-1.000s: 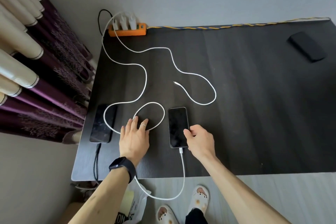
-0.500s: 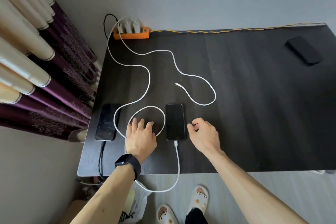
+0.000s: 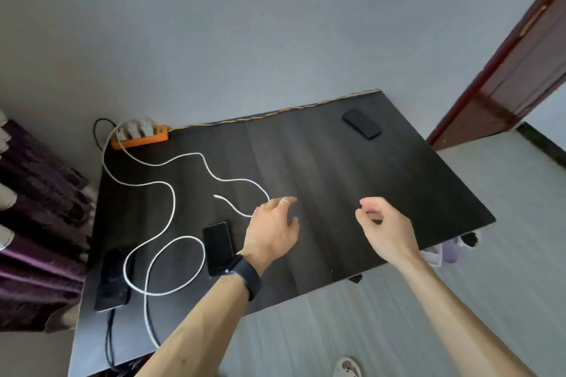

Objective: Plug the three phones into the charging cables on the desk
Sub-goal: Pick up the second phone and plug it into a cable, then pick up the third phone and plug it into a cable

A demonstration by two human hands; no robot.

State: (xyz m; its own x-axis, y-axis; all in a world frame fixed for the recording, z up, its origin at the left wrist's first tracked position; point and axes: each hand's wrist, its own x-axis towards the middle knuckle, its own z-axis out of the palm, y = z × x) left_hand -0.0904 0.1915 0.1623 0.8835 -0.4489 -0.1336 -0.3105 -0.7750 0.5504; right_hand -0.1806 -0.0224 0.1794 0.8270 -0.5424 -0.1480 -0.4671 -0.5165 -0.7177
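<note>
Three dark phones lie on the black desk (image 3: 337, 193). The left phone (image 3: 111, 280) sits at the near left corner with a black cable at its lower end. The middle phone (image 3: 218, 246) lies beside a white cable loop (image 3: 171, 266); my left wrist hides its lower end. The third phone (image 3: 362, 123) rests alone at the far right. A free white cable end (image 3: 218, 196) lies mid-desk. My left hand (image 3: 272, 231) hovers over the desk, fingers apart, holding nothing. My right hand (image 3: 384, 228) hangs loosely curled and empty to its right.
An orange power strip (image 3: 139, 136) with white chargers sits at the desk's far left corner against the wall. Purple curtains (image 3: 36, 208) hang at the left. A brown door (image 3: 520, 70) stands beyond the desk's right side. Small items (image 3: 450, 251) lie on the floor under the right edge.
Both hands have left the middle phone and the cable loop and moved right and farther over the desk. The view has swung right, bringing the third phone nearer the centre.
</note>
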